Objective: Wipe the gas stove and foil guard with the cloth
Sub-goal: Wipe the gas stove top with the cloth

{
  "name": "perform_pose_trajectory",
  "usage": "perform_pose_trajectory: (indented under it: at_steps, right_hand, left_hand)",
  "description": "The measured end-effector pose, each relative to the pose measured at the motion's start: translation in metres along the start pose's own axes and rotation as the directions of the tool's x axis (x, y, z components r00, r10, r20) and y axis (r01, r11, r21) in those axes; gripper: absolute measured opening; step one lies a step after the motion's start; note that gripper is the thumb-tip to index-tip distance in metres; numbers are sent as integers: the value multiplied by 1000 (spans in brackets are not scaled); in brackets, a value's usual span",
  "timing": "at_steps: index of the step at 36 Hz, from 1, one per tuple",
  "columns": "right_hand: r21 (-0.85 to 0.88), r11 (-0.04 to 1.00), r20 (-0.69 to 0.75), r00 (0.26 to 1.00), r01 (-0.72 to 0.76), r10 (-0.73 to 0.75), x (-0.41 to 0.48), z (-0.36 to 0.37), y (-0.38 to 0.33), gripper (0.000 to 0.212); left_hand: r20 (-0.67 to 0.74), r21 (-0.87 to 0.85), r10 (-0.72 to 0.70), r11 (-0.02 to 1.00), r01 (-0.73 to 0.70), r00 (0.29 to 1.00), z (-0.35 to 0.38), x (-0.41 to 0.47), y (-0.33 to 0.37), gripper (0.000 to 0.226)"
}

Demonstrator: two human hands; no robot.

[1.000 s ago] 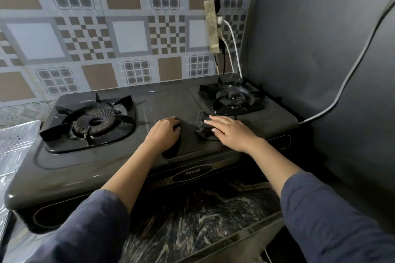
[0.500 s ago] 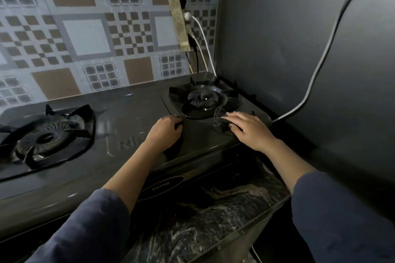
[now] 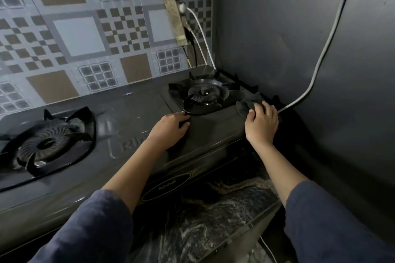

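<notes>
A dark two-burner gas stove [image 3: 128, 113] fills the middle of the view. Its right burner [image 3: 203, 94] sits near the corner and its left burner [image 3: 44, 145] is at the left edge. My right hand [image 3: 261, 123] presses a dark cloth [image 3: 248, 102] onto the stove's right end, just right of the right burner. My left hand [image 3: 168, 128] rests palm down on the stove top in front of the right burner, fingers curled, its fingertips at the burner pan's edge. The foil guard is out of view.
A patterned tiled wall [image 3: 85, 34] stands behind the stove, with a power strip [image 3: 174, 15] and cables hanging near the corner. A grey wall [image 3: 299, 38] closes the right side, a white cable [image 3: 324, 51] running down it. Dark marbled counter [image 3: 213, 226] lies below the stove's front.
My right hand slid the cloth rightwards from the stove's centre to its right end. The view swung right, so the foil at the left left the frame. My left hand stayed put.
</notes>
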State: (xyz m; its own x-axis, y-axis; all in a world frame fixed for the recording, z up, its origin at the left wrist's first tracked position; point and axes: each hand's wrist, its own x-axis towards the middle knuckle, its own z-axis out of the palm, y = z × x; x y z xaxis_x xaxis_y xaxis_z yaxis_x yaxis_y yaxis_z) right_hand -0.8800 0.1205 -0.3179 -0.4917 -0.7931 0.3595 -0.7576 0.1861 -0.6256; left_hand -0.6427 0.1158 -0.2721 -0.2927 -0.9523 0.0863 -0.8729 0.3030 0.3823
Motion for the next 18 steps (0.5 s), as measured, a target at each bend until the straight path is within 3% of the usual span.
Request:
perform_pose_trajectory:
  at_steps: [7, 18]
  right_hand:
    - [84, 988, 44, 991, -132, 128, -22, 1, -25, 40]
    - [19, 992, 102, 987, -124, 122, -72, 8, -69, 41]
  left_hand:
    - [72, 25, 4, 1000, -6, 997, -13, -11, -25, 44]
    - [71, 12, -37, 999, 36, 997, -37, -47, -79, 44]
